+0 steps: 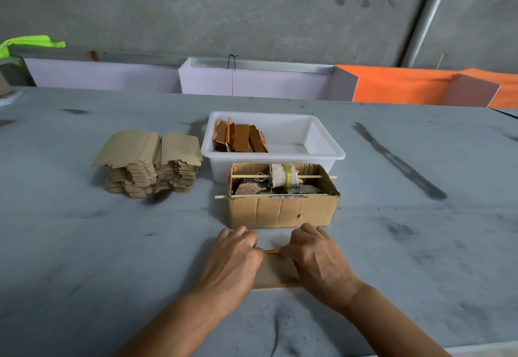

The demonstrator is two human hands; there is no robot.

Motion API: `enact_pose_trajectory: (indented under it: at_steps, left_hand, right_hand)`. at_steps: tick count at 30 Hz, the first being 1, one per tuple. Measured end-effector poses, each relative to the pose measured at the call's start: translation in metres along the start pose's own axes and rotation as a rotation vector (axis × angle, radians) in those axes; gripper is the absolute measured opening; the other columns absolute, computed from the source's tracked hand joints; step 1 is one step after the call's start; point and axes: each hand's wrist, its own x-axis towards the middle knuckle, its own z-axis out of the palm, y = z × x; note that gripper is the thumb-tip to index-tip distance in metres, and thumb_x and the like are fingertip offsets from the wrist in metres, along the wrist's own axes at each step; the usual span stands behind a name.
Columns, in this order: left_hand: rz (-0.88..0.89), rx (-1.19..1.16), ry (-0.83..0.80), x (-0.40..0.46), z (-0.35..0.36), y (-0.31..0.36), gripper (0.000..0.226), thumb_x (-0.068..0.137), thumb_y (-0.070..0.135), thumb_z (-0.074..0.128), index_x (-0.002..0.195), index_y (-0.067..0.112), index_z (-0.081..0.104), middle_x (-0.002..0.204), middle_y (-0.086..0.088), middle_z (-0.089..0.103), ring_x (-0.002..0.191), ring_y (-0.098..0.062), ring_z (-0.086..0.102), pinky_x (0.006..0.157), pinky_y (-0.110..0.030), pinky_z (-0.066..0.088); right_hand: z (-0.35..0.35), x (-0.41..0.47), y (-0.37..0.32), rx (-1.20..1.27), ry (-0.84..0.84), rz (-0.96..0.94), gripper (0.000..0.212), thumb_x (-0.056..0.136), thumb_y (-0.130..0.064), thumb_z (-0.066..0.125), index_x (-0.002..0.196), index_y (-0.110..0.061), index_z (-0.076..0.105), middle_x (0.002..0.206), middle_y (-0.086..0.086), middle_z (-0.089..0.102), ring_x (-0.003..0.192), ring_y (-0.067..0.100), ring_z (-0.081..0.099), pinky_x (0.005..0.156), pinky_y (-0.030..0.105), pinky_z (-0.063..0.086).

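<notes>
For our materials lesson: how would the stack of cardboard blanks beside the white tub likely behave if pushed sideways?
The stack is loose, unevenly piled sheets, so it would probably shear and slide apart rather than move whole. Top sheets look thin and bowed, so likely light and bendy.

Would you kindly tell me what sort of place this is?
Probably an assembly workshop: a stack of shaped brown cardboard blanks, a white plastic tub of folded orange-brown card pieces, and the left hand and right hand gripping a flat brown cardboard piece on a grey worktable.
</notes>
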Motion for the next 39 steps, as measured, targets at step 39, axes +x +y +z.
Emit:
enact_pose_trajectory:
  at_steps: [39]
  left_hand:
    - [-0.363, -0.368, 0.162, -0.003, 0.012, -0.011, 0.02, 0.09, 0.021, 0.049, 0.102, 0.022, 0.065, 0.101, 0.004, 0.06, 0.099, -0.017, 0.055, 0.08, -0.029, 0.043]
  right_hand:
    - [0.0, -0.029, -0.001, 0.164, 0.017, 0.319, 0.024, 0.07, 0.001, 0.076, 0.084, -0.019, 0.077, 0.08, 0.004, 0.064, 0.075, 0.029, 0.061, 0.054, 0.039, 0.049]
